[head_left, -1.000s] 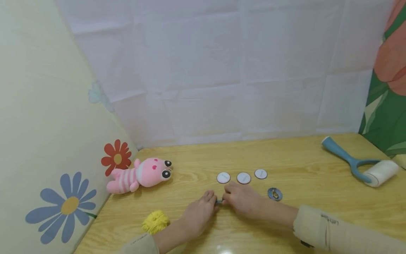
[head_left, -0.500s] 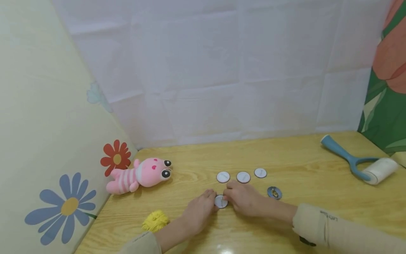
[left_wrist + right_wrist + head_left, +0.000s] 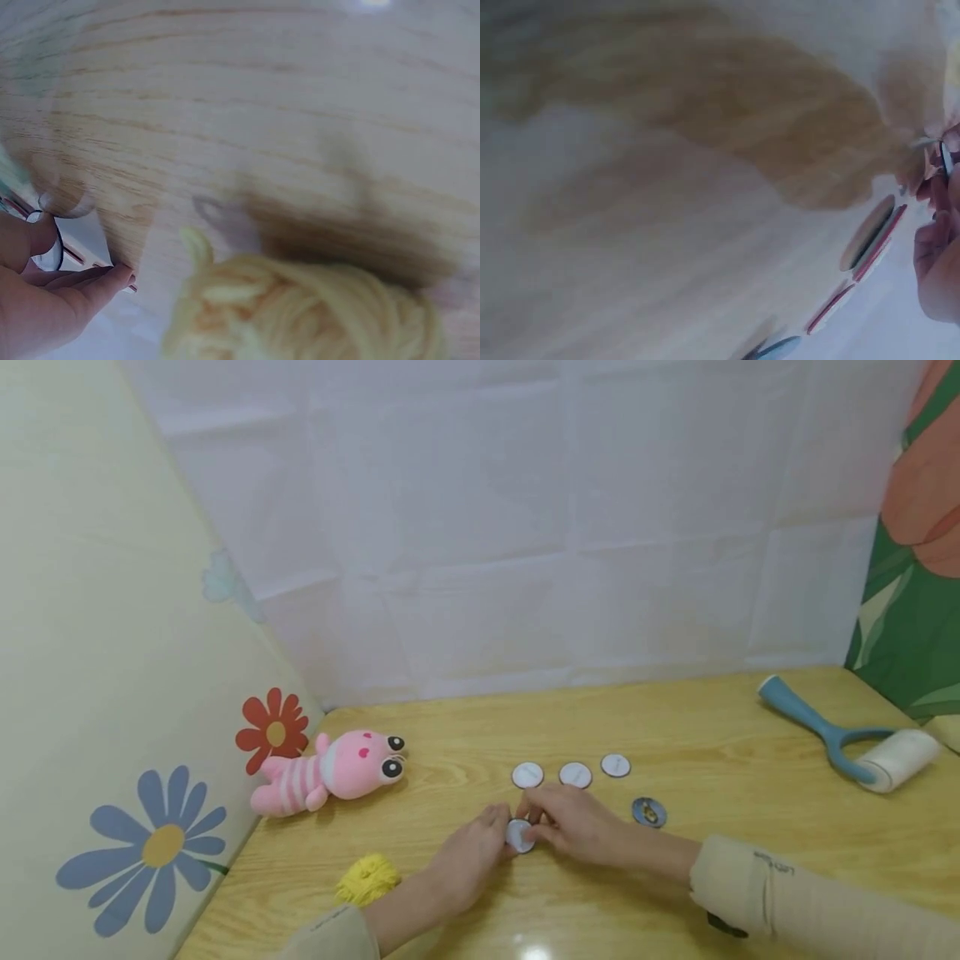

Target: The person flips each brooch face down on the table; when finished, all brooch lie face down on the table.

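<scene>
In the head view, a white-faced round disc (image 3: 519,836) is between my two hands, low over the wooden table. My left hand (image 3: 468,860) holds its left edge between thumb and fingers. From the other side my right hand (image 3: 577,827) pinches it, the thumb lying over its face. The left wrist view has the same disc (image 3: 51,255) partly hidden behind the thumb. Just beyond the hands lie three more white discs, the left (image 3: 528,775), the middle (image 3: 575,775) and the right (image 3: 616,766). A blue picture disc (image 3: 648,812) lies right of my right hand.
A yellow yarn ball (image 3: 367,878) sits beside my left forearm. Further left lies a pink striped plush toy (image 3: 330,775). At the right back is a blue-handled lint roller (image 3: 832,735). A white cloth (image 3: 480,527) hangs behind the table (image 3: 712,718).
The disc between my hands has turned from edge-on to showing its white face. My right thumb has moved onto that face. The other discs stay put.
</scene>
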`<state>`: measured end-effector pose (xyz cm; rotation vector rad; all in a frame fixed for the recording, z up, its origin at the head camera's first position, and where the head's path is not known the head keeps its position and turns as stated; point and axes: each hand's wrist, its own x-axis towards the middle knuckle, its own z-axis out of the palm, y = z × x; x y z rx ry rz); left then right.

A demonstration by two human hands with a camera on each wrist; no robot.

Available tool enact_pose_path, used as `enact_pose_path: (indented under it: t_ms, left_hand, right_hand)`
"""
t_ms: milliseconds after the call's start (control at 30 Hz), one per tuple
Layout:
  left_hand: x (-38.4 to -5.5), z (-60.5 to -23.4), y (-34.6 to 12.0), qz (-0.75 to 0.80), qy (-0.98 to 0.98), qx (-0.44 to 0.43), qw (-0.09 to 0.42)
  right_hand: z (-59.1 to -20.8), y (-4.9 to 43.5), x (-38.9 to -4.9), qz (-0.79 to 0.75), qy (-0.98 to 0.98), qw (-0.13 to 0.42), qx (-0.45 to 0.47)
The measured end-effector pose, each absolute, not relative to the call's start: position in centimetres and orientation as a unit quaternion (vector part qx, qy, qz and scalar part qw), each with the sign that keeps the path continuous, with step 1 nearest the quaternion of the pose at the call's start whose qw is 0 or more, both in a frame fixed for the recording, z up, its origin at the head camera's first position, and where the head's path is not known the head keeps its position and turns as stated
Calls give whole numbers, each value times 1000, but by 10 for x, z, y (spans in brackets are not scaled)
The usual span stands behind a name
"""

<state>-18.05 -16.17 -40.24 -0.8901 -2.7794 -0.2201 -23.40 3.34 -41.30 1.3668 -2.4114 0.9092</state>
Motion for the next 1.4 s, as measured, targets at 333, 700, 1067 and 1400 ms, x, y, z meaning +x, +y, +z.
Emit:
enact_pose_path:
  t_ms: [333,700,1067,1400]
  left_hand:
    - [-181,-403,-164,-64,-948,-303,74]
    - [-183,-402,-163,-48,-941,-326,76]
    - [-188,-385,-159,-67,-947,-314,13]
    - [-194,-383,-114,-4,-938,-343,43]
  right_hand:
    - [-403,34,-232,250,-854,24,455]
    - [-403,33,-239,212,-869,-7,447]
    - [-382,61,-244,219,-865,38,449]
    - [-377,104,-249,192,-888,17,417]
